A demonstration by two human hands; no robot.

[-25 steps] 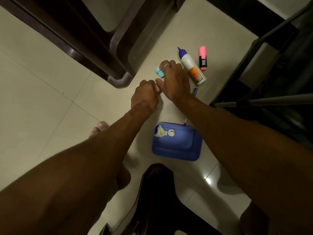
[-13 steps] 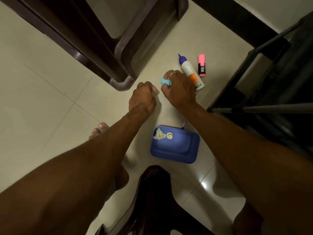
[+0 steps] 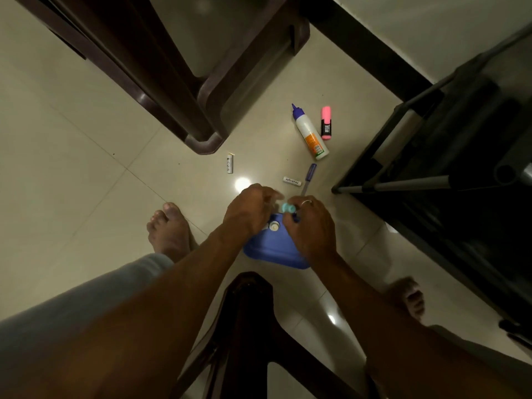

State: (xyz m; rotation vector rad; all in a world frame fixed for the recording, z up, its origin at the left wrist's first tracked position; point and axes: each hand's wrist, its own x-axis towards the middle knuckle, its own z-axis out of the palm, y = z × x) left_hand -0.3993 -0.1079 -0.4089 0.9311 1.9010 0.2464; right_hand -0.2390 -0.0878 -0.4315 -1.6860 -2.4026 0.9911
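Note:
My right hand [image 3: 312, 226], with a ring on one finger, pinches a small light-blue object [image 3: 288, 208] just above the far edge of a blue tray [image 3: 273, 251] on the floor. My left hand [image 3: 249, 211] is right beside it with curled fingers at the same object; what it holds is blurred. A small white round piece [image 3: 273, 226] lies in the tray between my hands. Two white batteries lie on the tiles: one [image 3: 229, 163] to the far left, one [image 3: 292, 181] just beyond my hands. A blue pen [image 3: 309, 175] lies next to that one.
A white glue bottle [image 3: 309, 133] with a blue cap and a pink highlighter [image 3: 326, 123] lie farther out. A dark chair leg [image 3: 205, 142] stands at the left, a black rack [image 3: 431, 174] at the right, another dark chair [image 3: 247, 326] below me. My bare feet [image 3: 168, 228] rest on the tiles.
Both hands drew back toward me from the floor near the glue bottle to above the blue tray, the right one carrying the light-blue object. Two batteries now lie uncovered on the tiles.

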